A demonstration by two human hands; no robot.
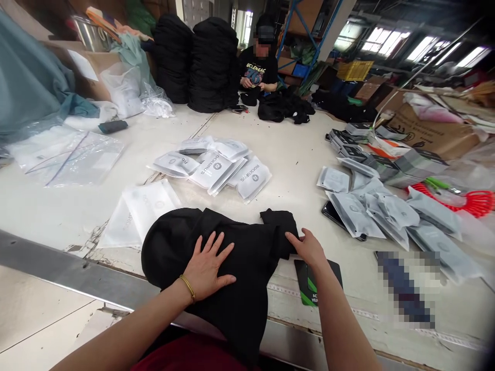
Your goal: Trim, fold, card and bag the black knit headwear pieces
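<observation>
A black fabric hood point(243, 257), like a balaclava, lies spread over the near table edge, its rounded end to the left and its lower part hanging toward me. My left hand point(207, 265) rests flat on its middle with fingers spread. At the right end, my right hand point(309, 247) pinches a folded flap of the cloth between thumb and fingers. Partly under my right forearm lies a black and green card point(303, 281). White printed pouches point(149, 206) lie flat just beyond the hood's left end.
Filled white pouches point(216, 167) are piled mid-table, with more pouches point(359, 214) at right over a phone point(334, 214). Grey boxes point(417, 165) and a red coiled hose point(477, 203) lie beyond. Clear plastic bags point(83, 159) sit left. A co-worker point(259, 67) sits behind tall black stacks point(214, 64).
</observation>
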